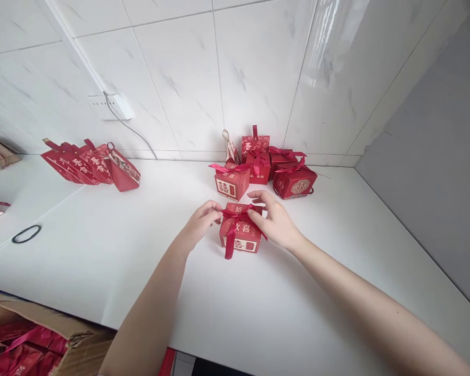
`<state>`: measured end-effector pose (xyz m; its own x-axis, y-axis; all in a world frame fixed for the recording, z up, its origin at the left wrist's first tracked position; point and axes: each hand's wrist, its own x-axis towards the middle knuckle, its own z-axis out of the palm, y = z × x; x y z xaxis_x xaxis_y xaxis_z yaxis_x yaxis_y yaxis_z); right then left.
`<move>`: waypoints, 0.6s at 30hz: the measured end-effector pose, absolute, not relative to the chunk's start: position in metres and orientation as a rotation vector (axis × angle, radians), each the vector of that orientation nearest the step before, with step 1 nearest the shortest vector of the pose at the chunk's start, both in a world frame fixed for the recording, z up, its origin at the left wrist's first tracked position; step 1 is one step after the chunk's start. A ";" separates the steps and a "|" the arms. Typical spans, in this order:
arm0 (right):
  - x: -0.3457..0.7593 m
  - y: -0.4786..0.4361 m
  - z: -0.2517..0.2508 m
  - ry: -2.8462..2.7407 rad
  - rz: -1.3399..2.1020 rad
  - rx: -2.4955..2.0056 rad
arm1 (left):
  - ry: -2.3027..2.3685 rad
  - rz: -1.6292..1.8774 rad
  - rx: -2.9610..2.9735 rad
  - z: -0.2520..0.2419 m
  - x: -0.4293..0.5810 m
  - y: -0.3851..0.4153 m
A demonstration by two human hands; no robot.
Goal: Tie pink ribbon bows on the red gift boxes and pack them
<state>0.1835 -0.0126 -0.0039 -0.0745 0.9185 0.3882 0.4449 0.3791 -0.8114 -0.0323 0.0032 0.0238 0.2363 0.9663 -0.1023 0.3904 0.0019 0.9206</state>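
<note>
A red gift box (pixel 253 232) with white and gold lettering stands on the white table in front of me. A dark red ribbon (pixel 230 241) is looped across its top, one tail hanging down the front. At the box's left top edge, my left hand (pixel 201 222) pinches a loop of the ribbon between thumb and fingers. My right hand (pixel 276 222) is at the right top edge, its thumb pressed on the ribbon near the knot and its index finger arched above the box. Some of its other fingers are hidden behind the hand.
Just behind stand several finished-looking red boxes with bows (pixel 295 180). Several flat-sided red bags (pixel 88 164) lean together at the left, with a black ring (pixel 26 234) nearer me. A cardboard carton (pixel 84 347) of red boxes sits below the table edge. A cable (pixel 131 128) hangs along the tiled wall.
</note>
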 end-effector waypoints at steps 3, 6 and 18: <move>0.176 -0.010 -0.006 -1.658 0.646 -1.264 | 1.299 0.757 1.497 0.020 -0.024 0.000; 0.173 -0.010 -0.005 -1.720 0.581 -1.264 | 1.353 0.868 1.544 0.014 -0.015 -0.003; 0.181 -0.021 0.009 -2.082 -0.557 -1.456 | 1.509 1.294 2.074 0.007 -0.001 -0.014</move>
<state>0.1811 -0.0213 0.0089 -0.2755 0.7222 0.6345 0.9425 0.3327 0.0306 -0.0012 -0.0136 0.0074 0.0597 0.8647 0.4988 0.6249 -0.4220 0.6568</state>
